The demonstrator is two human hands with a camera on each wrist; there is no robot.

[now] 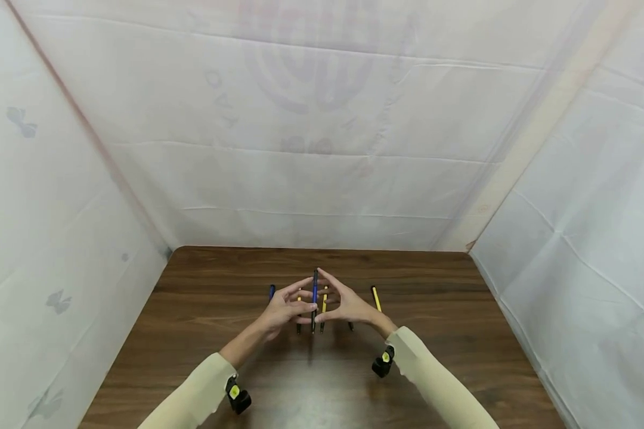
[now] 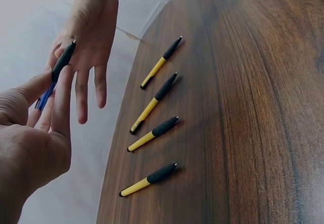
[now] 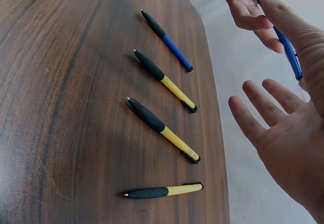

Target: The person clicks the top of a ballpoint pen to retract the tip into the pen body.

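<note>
Both hands are up over the table (image 1: 204, 298), meeting in the middle, and between them stands a blue pen (image 1: 315, 298). The left hand (image 1: 283, 308) has it, thumb and fingers curled round the barrel. The right hand (image 1: 349, 305) stands beside it with fingers straight and spread, index tip near the pen's top; whether it touches, I cannot tell.

The pen is held clear of the wood, roughly upright. Its long axis runs top to bottom in the head view, black grip end uppermost, blue barrel hanging below.

This looks like a pen mid-handling, lifted out of the row and being turned or passed. The next move, as I judge it, calls for a firm pinch by one hand before the other lets go, or the pen drops onto the row.

Below lie the others, side by side, all roughly parallel: four yellow pens (image 2: 153, 100), and one more blue pen (image 3: 167, 41) at the left end of the row.
</note>
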